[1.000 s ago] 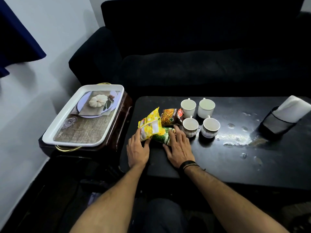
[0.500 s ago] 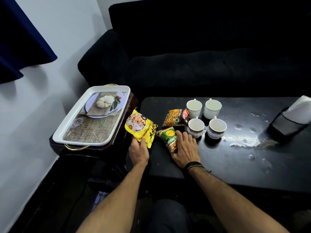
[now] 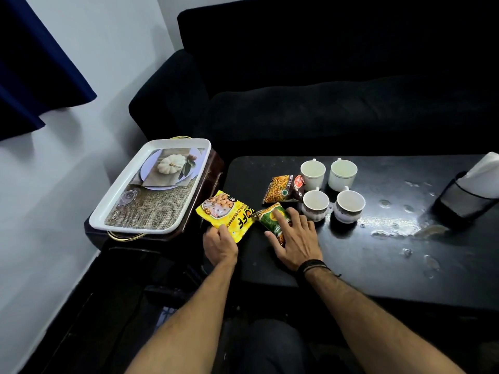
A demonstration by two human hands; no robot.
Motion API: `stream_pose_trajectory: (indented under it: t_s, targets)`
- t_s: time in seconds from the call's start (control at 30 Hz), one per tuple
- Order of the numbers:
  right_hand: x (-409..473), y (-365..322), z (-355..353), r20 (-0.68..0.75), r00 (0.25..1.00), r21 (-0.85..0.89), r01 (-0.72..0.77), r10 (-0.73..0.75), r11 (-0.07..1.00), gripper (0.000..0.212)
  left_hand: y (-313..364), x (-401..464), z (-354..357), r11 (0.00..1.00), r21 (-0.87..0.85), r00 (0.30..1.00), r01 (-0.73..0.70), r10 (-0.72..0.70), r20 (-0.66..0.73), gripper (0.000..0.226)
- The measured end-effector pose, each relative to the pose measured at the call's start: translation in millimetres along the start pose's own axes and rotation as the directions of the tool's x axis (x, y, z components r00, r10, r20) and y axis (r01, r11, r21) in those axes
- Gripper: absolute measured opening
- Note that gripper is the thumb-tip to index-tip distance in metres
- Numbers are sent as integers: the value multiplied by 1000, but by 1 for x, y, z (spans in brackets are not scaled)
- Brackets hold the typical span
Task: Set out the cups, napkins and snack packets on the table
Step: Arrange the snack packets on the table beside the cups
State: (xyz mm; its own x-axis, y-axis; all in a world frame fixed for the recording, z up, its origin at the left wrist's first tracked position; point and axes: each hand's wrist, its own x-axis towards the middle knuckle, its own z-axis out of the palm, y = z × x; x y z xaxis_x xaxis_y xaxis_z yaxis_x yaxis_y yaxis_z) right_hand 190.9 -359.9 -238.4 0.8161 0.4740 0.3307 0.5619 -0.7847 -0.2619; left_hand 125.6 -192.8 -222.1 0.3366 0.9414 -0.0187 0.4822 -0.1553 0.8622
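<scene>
Left hand (image 3: 219, 242) had swung the pinched yellow packet (image 3: 226, 215) out flat at the table (image 3: 378, 260) corner; right hand (image 3: 295, 240) lay open, flat on the green packet (image 3: 271, 215); packets spreading apart, cups (image 3: 332, 190) grouped beside, napkins (image 3: 484, 172) far right

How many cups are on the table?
4, in a square: two at the back, two in front, right of the snack packets. None looks hidden.

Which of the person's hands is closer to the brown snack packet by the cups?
Right. The right hand lies on the green packet just below the brown packet; the left hand grips the yellow packet, farther left.
</scene>
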Motion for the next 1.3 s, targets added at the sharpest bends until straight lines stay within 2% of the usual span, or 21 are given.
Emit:
stream_pose_trajectory:
  t_s: [0.13, 0.23, 0.3, 0.37, 0.43, 0.47, 0.53, 0.6, 0.67, 0.73, 0.77, 0.83, 0.93, 1.0, 1.07, 1.17, 1.23, 1.3]
  targets:
    - [1, 0, 1, 1, 1000, -17, -26, 26, 1000, 62, -5, 0, 1, 994, 89, 995, -65, 72, -76, 39]
    - [1, 1, 1, 13, 1000, -25, -24, 25, 999, 70, -6, -3, 4, 992, 95, 989, -84, 95, -117, 63]
    - [1, 2, 1, 33, 999, -11, -21, 21, 1000, 74, -5, -7, 6, 955, 242, 973, -171, 202, -110, 76]
    - [0, 2, 1, 73, 997, 3, -7, 6, 1000, 74, -5, -10, 9, 851, 404, 929, -336, 371, -7, 76]
    - [-1, 3, 0, 131, 991, 28, 11, -14, 1000, 71, -6, -11, 14, 698, 497, 846, -515, 506, 168, 71]
    - [-1, 3, 0, 153, 988, 43, 16, -22, 999, 68, -6, -11, 16, 632, 515, 807, -578, 535, 249, 70]
    - [-2, 2, -2, 165, 986, 65, 26, -36, 998, 63, -7, -10, 19, 563, 525, 763, -638, 550, 338, 72]
    - [3, -1, -6, 132, 990, 105, 37, -51, 994, 59, -8, -10, 20, 550, 530, 759, -645, 540, 363, 75]
    - [19, -10, -12, 21, 997, 129, 65, -68, 990, 55, -8, -9, 22, 550, 531, 761, -645, 528, 378, 78]
    - [47, -20, -21, -83, 994, 61, 79, -74, 995, 55, -9, -8, 22, 543, 534, 759, -648, 523, 389, 80]
    - [63, -23, -28, -59, 995, -11, 74, -75, 997, 56, -9, -8, 22, 545, 534, 760, -647, 521, 389, 80]
    - [91, -25, -40, 122, 991, -186, 69, -47, 980, 57, -9, -8, 21, 551, 534, 765, -641, 515, 387, 81]
    - [116, -17, -42, 320, 947, -448, 176, -27, 876, 54, -8, -9, 21, 567, 522, 769, -637, 521, 371, 81]
    - [126, -10, -39, 394, 919, -513, 252, -36, 820, 51, -8, -8, 21, 572, 519, 770, -635, 520, 370, 82]
    - [135, -5, -35, 433, 900, -527, 295, -47, 797, 50, -9, -8, 22, 570, 520, 770, -636, 516, 376, 82]
    - [146, -2, -30, 409, 906, -500, 327, -114, 802, 51, -10, -8, 24, 566, 522, 768, -638, 519, 376, 82]
    - [154, -7, -24, 342, 932, -396, 255, -116, 882, 54, -11, -6, 25, 563, 529, 769, -635, 522, 369, 82]
    - [163, -19, -15, 250, 968, -152, 68, -28, 986, 53, -12, -6, 27, 565, 528, 770, -634, 524, 364, 82]
